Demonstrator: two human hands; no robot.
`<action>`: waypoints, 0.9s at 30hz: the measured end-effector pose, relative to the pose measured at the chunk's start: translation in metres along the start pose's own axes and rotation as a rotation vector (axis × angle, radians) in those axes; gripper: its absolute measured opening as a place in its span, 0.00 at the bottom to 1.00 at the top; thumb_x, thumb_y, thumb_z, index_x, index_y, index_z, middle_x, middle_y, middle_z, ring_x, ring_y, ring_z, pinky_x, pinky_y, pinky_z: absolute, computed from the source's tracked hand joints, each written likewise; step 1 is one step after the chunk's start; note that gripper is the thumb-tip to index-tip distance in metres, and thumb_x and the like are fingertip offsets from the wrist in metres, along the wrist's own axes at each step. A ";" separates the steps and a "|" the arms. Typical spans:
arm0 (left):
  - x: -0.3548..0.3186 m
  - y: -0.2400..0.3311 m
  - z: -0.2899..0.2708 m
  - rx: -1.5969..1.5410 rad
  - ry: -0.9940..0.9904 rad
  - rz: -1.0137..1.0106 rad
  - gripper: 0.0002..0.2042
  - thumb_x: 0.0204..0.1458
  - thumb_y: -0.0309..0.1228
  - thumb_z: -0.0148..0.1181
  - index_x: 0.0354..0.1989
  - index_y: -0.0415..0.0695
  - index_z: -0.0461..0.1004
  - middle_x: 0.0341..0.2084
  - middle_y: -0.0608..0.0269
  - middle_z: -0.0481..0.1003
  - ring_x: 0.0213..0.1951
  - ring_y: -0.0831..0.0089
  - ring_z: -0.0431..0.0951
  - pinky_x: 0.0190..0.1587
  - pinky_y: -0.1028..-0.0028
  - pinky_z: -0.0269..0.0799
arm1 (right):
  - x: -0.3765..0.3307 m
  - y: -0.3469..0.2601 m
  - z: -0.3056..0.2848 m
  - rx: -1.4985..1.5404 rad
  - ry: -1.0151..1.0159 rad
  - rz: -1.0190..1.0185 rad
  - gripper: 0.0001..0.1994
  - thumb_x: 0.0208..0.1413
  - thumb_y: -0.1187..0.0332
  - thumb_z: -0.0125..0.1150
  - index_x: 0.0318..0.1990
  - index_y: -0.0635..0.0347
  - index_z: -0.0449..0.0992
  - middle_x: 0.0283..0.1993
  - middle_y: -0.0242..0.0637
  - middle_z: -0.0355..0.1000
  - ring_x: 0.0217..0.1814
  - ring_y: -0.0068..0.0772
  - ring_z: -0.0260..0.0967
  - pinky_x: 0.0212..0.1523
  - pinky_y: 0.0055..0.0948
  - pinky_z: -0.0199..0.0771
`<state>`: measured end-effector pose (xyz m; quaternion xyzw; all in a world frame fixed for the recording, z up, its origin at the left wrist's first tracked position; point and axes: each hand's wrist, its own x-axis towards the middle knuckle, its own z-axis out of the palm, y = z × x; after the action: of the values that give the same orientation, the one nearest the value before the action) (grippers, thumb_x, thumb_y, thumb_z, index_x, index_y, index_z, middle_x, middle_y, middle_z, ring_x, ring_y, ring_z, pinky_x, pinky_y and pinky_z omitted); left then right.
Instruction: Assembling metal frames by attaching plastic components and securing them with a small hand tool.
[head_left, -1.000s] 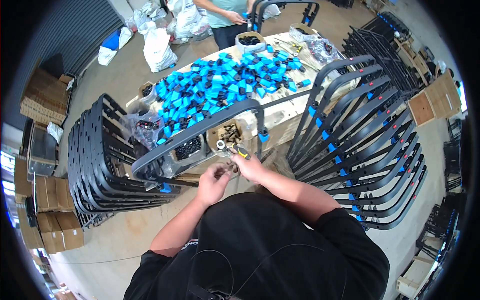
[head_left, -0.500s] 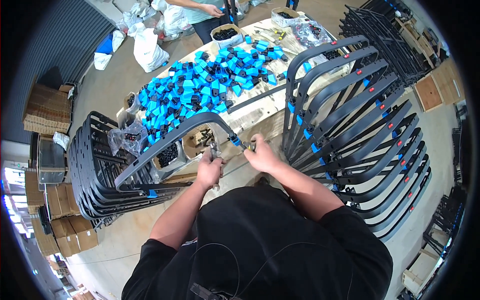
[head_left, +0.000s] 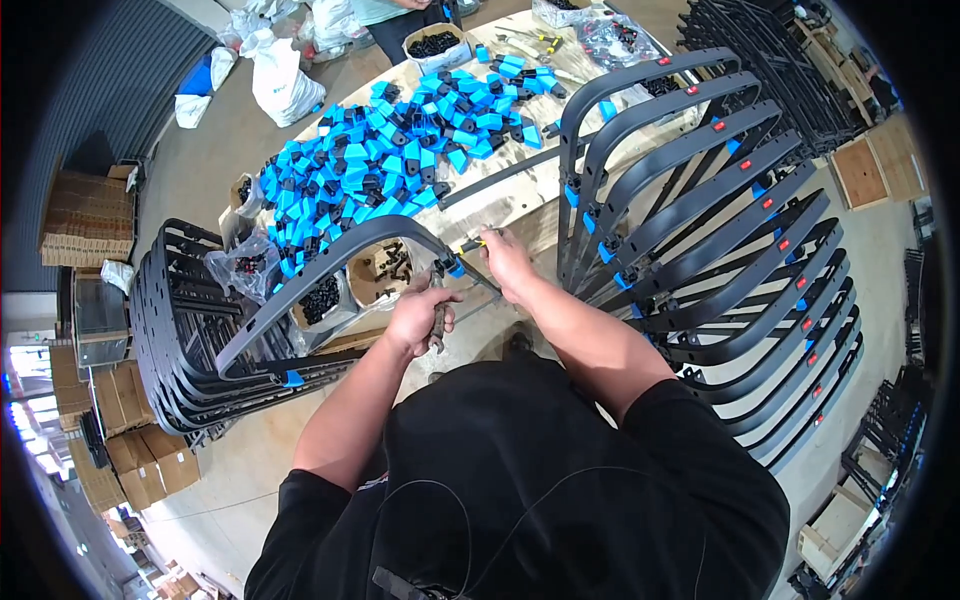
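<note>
My left hand (head_left: 415, 318) is closed around a metal wrench (head_left: 437, 328), whose upper end is at the blue fitting (head_left: 456, 268) of a black curved tube frame (head_left: 330, 262). On the other side of that fitting, my right hand (head_left: 507, 264) grips a screwdriver (head_left: 470, 245) with a black and yellow handle; its tip is too small to make out. The curved frame stands in front of me, arching from the left stack to between my hands. A second blue fitting (head_left: 292, 378) shows on its lower left part.
Blue and black plastic fittings (head_left: 370, 160) lie heaped on the wooden table (head_left: 510, 215). Boxes of small black parts, including a cardboard box (head_left: 365, 285), stand at its near edge. More curved black frames (head_left: 740, 250) lean at the right, others (head_left: 180, 330) at the left. A co-worker's hand (head_left: 412, 4) shows beyond the table.
My right hand with the screwdriver has moved up to the far side of the blue fitting. The wrench in my left hand shows more plainly. The whole view has shifted slightly.
</note>
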<state>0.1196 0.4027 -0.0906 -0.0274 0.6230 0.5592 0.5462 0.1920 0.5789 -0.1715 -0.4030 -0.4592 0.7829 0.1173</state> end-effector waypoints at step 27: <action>0.008 0.017 0.014 -0.688 -0.379 -0.091 0.17 0.59 0.38 0.57 0.43 0.34 0.72 0.24 0.60 0.74 0.23 0.69 0.75 0.26 0.74 0.73 | 0.061 0.021 -0.039 -0.533 -0.143 -0.168 0.26 0.67 0.49 0.51 0.44 0.71 0.76 0.29 0.49 0.77 0.20 0.37 0.71 0.21 0.40 0.68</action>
<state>0.1144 0.4240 -0.0820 -0.1327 0.2854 0.7057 0.6348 0.1858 0.6255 -0.2307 -0.3241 -0.6876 0.6486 0.0392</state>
